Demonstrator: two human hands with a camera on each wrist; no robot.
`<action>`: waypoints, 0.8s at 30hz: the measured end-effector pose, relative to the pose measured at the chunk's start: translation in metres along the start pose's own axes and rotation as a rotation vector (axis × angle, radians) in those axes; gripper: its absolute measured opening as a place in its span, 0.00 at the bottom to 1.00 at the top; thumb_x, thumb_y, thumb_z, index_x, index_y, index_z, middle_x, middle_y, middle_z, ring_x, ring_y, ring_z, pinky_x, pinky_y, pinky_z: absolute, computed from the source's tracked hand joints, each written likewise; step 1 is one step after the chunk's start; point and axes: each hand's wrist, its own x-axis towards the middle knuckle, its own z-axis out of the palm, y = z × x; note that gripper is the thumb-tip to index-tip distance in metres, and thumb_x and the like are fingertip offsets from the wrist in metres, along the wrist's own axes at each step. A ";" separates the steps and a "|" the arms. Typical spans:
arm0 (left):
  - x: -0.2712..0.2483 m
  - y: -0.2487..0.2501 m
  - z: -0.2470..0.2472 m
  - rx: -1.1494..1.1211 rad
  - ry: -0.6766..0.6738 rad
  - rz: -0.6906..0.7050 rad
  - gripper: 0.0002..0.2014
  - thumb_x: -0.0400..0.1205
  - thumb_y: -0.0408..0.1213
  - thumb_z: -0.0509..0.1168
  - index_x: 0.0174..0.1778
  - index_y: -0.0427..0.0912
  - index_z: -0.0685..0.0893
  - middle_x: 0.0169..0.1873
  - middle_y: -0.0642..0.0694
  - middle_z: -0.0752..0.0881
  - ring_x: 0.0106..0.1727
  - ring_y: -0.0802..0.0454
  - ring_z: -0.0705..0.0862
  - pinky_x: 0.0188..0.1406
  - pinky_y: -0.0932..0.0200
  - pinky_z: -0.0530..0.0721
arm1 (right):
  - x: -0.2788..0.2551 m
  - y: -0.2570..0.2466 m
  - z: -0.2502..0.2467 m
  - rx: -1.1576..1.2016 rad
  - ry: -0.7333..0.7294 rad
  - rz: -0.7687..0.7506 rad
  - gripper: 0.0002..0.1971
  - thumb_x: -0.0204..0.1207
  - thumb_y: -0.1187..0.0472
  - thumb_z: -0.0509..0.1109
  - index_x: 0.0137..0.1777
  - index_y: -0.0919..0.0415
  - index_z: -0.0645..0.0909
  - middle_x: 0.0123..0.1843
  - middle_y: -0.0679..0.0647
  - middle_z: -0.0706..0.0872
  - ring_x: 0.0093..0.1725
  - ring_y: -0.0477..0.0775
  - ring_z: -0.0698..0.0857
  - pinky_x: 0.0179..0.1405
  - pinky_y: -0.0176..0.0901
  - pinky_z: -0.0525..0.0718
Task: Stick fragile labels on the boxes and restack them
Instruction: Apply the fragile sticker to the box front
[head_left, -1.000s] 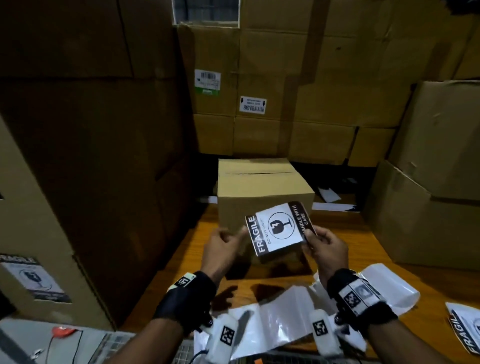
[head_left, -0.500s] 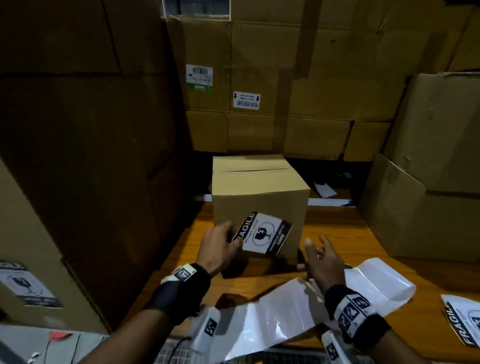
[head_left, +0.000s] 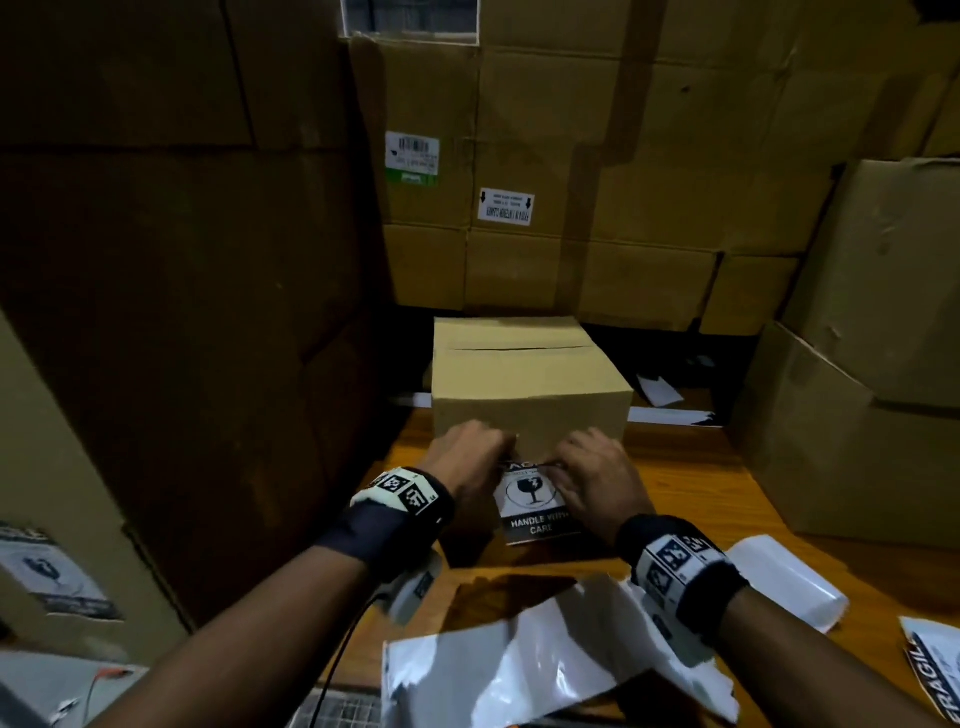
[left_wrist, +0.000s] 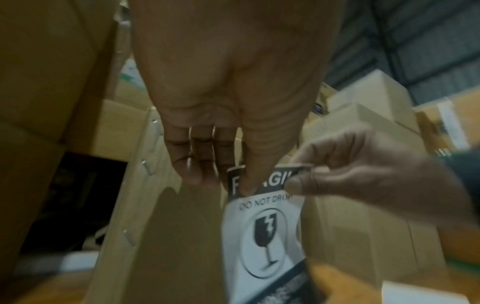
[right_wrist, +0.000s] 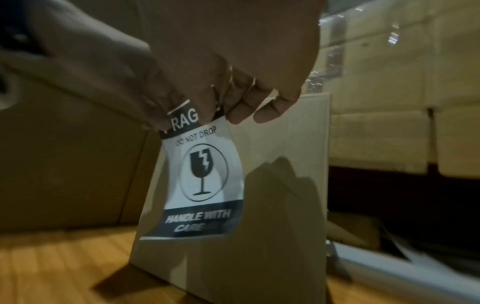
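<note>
A small brown cardboard box (head_left: 524, 384) stands on the wooden table (head_left: 696, 488). A black and white fragile label (head_left: 532, 501) hangs upright in front of its near face, "HANDLE WITH CARE" at the bottom. My left hand (head_left: 470, 457) pinches the label's top left corner and my right hand (head_left: 592, 467) pinches the top right. In the left wrist view my left thumb lies on the label (left_wrist: 265, 236). In the right wrist view the label (right_wrist: 205, 179) curls loosely off the box (right_wrist: 285, 164). Whether any of it is stuck down I cannot tell.
White backing sheets (head_left: 519, 670) lie on the near table edge, and another fragile label (head_left: 935, 670) lies at the far right. Large cartons wall in the left (head_left: 182, 312), back (head_left: 597, 182) and right (head_left: 857, 441). A labelled carton (head_left: 52, 571) is at the near left.
The label went from tilted to upright and moved down against the box's near face. My right hand, off the label half a second ago, now holds its top corner again.
</note>
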 end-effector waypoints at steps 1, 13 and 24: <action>0.001 -0.002 0.000 -0.045 0.038 -0.009 0.11 0.85 0.34 0.66 0.63 0.44 0.83 0.58 0.41 0.85 0.58 0.42 0.85 0.55 0.47 0.86 | 0.002 0.002 0.000 0.030 0.022 0.040 0.04 0.78 0.56 0.69 0.45 0.55 0.84 0.43 0.51 0.83 0.46 0.56 0.80 0.42 0.48 0.74; -0.008 -0.024 0.005 0.023 0.520 -0.018 0.21 0.82 0.55 0.65 0.62 0.43 0.82 0.61 0.42 0.82 0.61 0.44 0.77 0.58 0.48 0.80 | 0.029 0.021 0.000 0.175 -0.037 0.170 0.06 0.78 0.57 0.74 0.52 0.54 0.88 0.47 0.49 0.87 0.50 0.50 0.80 0.53 0.51 0.80; 0.039 -0.017 0.005 0.276 0.341 -0.041 0.27 0.81 0.49 0.71 0.74 0.46 0.73 0.73 0.43 0.74 0.71 0.42 0.71 0.71 0.47 0.70 | 0.046 0.014 0.005 0.068 -0.013 0.164 0.08 0.79 0.58 0.73 0.55 0.56 0.88 0.50 0.52 0.87 0.51 0.52 0.83 0.56 0.52 0.83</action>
